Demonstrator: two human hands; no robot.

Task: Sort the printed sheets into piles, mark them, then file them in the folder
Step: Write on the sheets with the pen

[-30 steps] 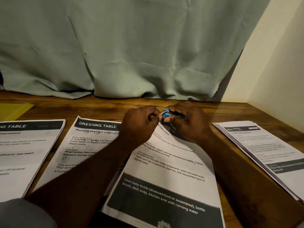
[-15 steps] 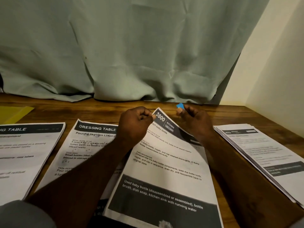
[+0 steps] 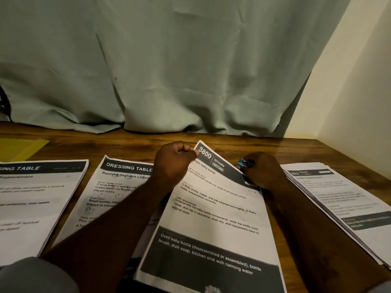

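Sorting looks mostly done, sheets lie in separate piles across the wooden table (image 3: 296, 149), and marking seems underway: left hand (image 3: 173, 163) pinches the top corner of the kitchen sheet (image 3: 213, 218), right hand (image 3: 262, 170) is closed on a small blue marker tab (image 3: 243, 162) at its right edge. Two dressing-table piles (image 3: 118, 191) sit left, another stack (image 3: 338, 197) right. Filing not begun; the yellow folder (image 3: 21, 148) waits far left, the forearms cover part of the middle pile

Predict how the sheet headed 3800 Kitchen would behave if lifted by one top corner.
Probably floppy: the sheet already lifts where the left hand pinches its corner. Likely light, since it looks like a single thin page. It may slide easily on the smooth wooden table if pushed.
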